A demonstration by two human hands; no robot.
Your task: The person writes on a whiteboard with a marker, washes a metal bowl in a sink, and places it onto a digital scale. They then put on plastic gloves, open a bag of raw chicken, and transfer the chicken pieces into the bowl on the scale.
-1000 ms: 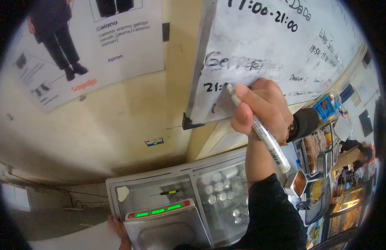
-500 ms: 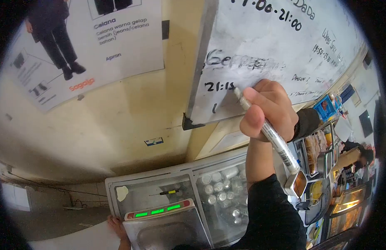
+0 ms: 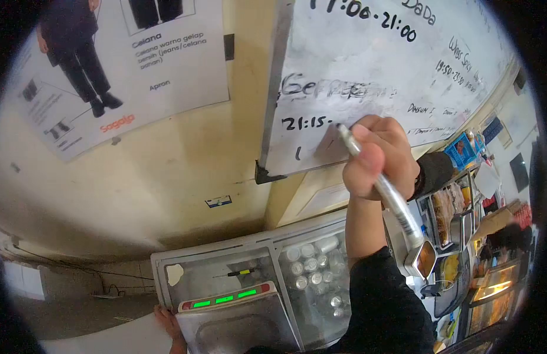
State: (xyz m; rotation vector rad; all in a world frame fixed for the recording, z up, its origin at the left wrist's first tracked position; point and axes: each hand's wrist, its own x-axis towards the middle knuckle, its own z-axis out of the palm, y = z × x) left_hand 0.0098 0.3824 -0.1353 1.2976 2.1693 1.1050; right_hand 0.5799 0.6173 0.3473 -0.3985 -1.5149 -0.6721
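Cream-coloured wall (image 3: 138, 194) runs behind your work, with a whiteboard (image 3: 350, 59) mounted at its right. Your right hand (image 3: 384, 158) is closed around a white marker (image 3: 397, 207), its tip just beside the short dash after "21:15"; whether it touches the board, you can't tell from here. Your left hand (image 3: 166, 322) is down at the edge of a scale (image 3: 250, 333), and the view doesn't show whether its fingers grip anything.

For clean writing, hold the marker near its tip, press lightly and evenly, keep the digits level with "21:15", and lift your knuckles clear of fresh ink.

Further out, the scale sits over a glass-topped chest (image 3: 226, 243) with round containers (image 3: 309, 264) inside; a poster (image 3: 185, 76) hangs to the left.

Compared with half a second ago, the dash is new: then the marker tip was beside the "5" with no dash visible. Your left hand is in the same place.
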